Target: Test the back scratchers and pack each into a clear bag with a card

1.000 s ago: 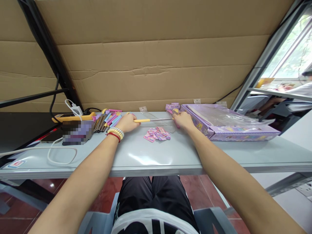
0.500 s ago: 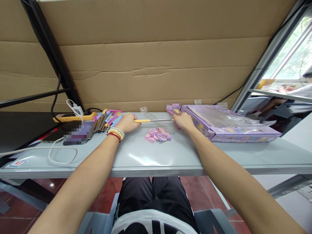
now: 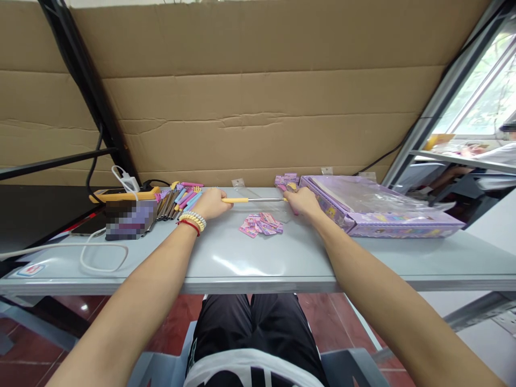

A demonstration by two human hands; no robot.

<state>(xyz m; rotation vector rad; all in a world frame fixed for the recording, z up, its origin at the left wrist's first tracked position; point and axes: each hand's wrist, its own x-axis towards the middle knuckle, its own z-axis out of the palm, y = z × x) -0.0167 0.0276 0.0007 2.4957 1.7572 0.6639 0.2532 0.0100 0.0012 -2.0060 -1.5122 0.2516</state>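
My left hand (image 3: pixel 213 203) is closed round the yellow handle of a telescopic rod (image 3: pixel 258 200), which looks like an extendable back scratcher. Its thin metal shaft runs level to the right. At the other end my right hand (image 3: pixel 301 201) pinches the rod; a yellow tip partly shows above the fingers. Below the shaft lies a loose pile of small pink and purple cards (image 3: pixel 261 224). More purple cards (image 3: pixel 287 178) sit just behind my right hand. Beside my left hand is a heap of similar rods (image 3: pixel 181 199) with coloured handles and metal shafts.
A purple box (image 3: pixel 382 207) with a clear plastic window lies at the right. On the left are a yellow-cased device (image 3: pixel 121 193), a blurred phone-like object (image 3: pixel 131 220) and a white cable (image 3: pixel 105 269). Cardboard (image 3: pixel 258 97) stands behind the grey table (image 3: pixel 250 263).
The camera has tilted up very slightly. Both hands keep their hold on the rod, with hardly any movement.
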